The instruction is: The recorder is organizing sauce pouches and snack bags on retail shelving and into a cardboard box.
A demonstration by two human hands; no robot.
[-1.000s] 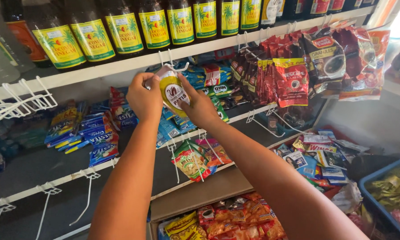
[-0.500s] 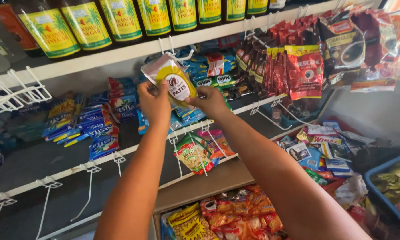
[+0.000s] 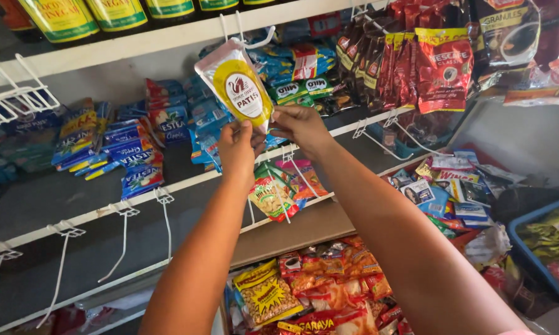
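Shop shelving fills our view, white wire shelves (image 3: 186, 183) stacked with packets and hung with bare white hooks (image 3: 121, 239).

Our left hand (image 3: 237, 149) pinches the lower edge of a clear sauce sachet with a yellow label (image 3: 236, 84), fingers (image 3: 245, 129) closed on its bottom corner. Our right hand (image 3: 301, 127) grips the same lower edge from the 3 o'clock side, fingers curled shut on the plastic. The sachet hangs tilted, its top at a white hook (image 3: 248, 37) under the upper shelf, its bottom held between both hands just above the middle of the view.

Just behind the sachet, at 12 to 1 o'clock, lie blue and green drink-mix packets (image 3: 298, 87). At 2 o'clock hang strips of red coffee sachets (image 3: 444, 68). At 9 o'clock we see blue powdered-tea packets (image 3: 137, 142) on the shelf. At 11 o'clock, along the top shelf, stand dark bottles with yellow-green labels (image 3: 62, 18). Below our hands, snack packets (image 3: 273, 195) hang from a peg, and at 6 o'clock an open cardboard box (image 3: 292, 232) holds orange and yellow snack bags (image 3: 267, 294). At 4 o'clock a blue plastic bin (image 3: 518, 232) sits beside a loose pile of small packets (image 3: 447, 186).
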